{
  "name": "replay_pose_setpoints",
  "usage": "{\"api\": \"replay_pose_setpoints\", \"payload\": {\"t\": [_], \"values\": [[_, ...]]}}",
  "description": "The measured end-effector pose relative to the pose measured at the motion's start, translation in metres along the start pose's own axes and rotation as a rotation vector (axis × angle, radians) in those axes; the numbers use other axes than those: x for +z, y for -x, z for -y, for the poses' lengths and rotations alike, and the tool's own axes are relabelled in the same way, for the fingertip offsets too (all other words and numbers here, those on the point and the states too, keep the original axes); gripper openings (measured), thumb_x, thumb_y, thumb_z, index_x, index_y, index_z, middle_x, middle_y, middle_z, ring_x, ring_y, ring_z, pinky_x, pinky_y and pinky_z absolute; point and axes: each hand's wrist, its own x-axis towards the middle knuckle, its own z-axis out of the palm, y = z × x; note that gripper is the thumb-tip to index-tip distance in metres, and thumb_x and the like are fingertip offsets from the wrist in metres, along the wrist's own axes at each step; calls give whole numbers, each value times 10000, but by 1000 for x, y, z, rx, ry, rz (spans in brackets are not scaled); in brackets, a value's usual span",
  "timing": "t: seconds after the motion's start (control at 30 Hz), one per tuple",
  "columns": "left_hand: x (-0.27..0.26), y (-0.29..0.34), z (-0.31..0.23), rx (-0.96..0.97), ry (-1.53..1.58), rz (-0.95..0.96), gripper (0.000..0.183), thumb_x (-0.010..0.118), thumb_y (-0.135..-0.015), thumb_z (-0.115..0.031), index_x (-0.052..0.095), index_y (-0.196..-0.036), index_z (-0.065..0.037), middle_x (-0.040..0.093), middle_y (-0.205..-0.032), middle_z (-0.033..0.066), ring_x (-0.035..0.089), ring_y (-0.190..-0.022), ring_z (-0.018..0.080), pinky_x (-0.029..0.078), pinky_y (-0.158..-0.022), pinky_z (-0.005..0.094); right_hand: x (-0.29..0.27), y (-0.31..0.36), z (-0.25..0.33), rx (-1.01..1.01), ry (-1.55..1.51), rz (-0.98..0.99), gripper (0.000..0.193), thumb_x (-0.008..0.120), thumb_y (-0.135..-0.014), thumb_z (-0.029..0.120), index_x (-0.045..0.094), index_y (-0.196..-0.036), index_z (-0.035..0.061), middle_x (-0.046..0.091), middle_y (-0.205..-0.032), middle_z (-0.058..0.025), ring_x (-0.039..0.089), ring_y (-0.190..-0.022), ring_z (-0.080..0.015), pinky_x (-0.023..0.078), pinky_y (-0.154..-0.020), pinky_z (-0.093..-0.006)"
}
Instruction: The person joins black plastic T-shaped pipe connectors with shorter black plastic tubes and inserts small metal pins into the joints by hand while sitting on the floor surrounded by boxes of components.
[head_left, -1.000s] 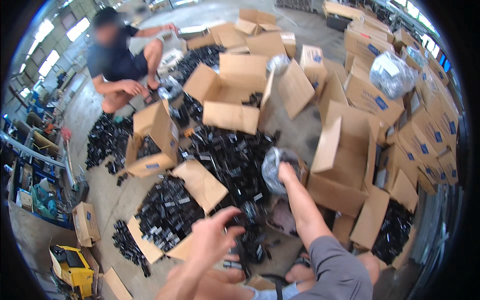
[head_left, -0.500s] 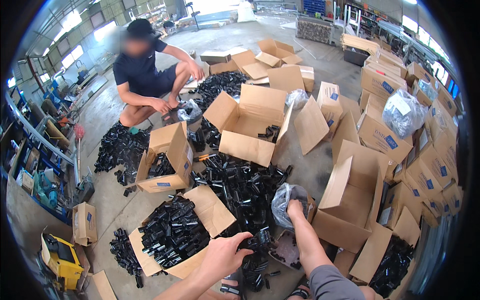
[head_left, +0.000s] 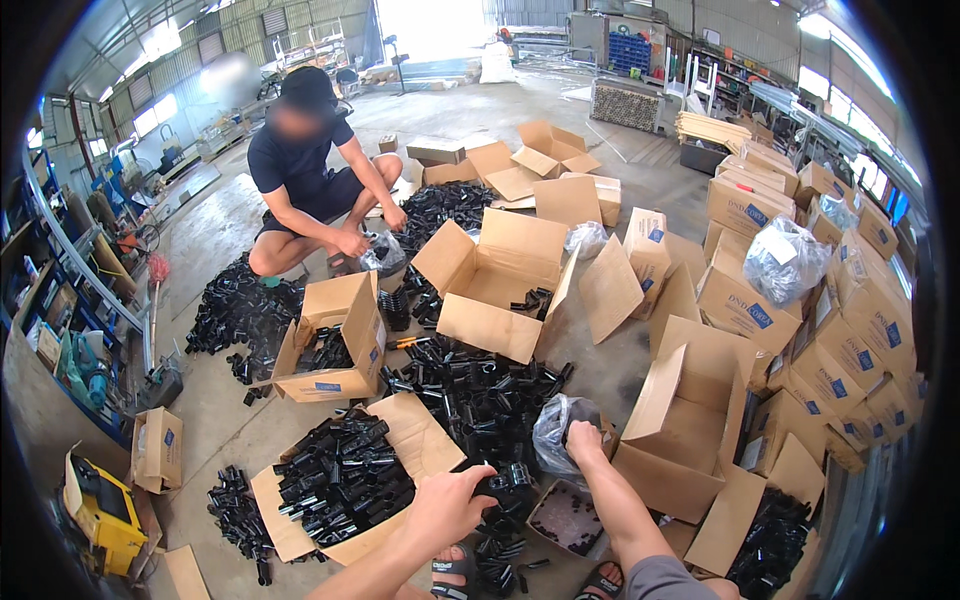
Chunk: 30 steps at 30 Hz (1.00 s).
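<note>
My left hand [head_left: 455, 508] curves its thumb and index finger around a short, glossy black tube-like part [head_left: 515, 476], above the heap of black parts [head_left: 490, 395]. My right hand [head_left: 584, 441] is closed at the mouth of a clear plastic bag [head_left: 553, 432]; whatever its fingers hold is hidden. Below that bag lies a shallow tray [head_left: 568, 518] with small dark pieces on it. Beside my left hand stands an open carton [head_left: 418, 436] filled with black tube-like parts.
Across from me a person [head_left: 315, 185] squats by another plastic bag [head_left: 382, 254] and piles of black parts. Open cartons stand ahead [head_left: 490, 322] and at right [head_left: 690, 430]. Stacked boxes [head_left: 750, 290] line the right side. A yellow case [head_left: 108, 520] sits at lower left.
My right hand has drawn up from inside the bag to its mouth. My left hand keeps its place by the black part. The view has tilted up slightly; the other person leans more upright.
</note>
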Motion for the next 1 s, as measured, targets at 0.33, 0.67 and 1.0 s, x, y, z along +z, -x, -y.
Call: {"api": "replay_pose_setpoints", "payload": {"t": [0.33, 0.67, 1.0], "values": [[-7, 15, -1, 65, 7, -88, 389, 784, -803, -216, 716, -1159, -75, 723, -931, 220, 699, -903, 394, 547, -797, 462, -77, 155, 10, 335, -2208, 176, 225, 548, -995, 132, 626, -1205, 118, 607, -863, -40, 551, -745, -162, 460, -625, -294], [18, 27, -1, 154, -51, -134, 346, 774, -786, -122, 704, -1114, -39, 714, -895, 218, 692, -902, 395, 536, -795, 472, -184, 256, 118, -212, -1457, -184, 228, 660, -987, 85, 587, -1199, 42, 722, -1012, -65, 667, -909, -130, 541, -810, -270], [27, 33, -7, 203, -119, -108, 277, 773, -765, -68, 668, -1017, -19, 702, -820, 203, 705, -830, 383, 547, -725, 477, -193, 266, 151, -768, -450, -574, 93, 770, -833, 109, 735, -913, 76, 726, -868, -54, 674, -857, -257, 480, -802, -378]]}}
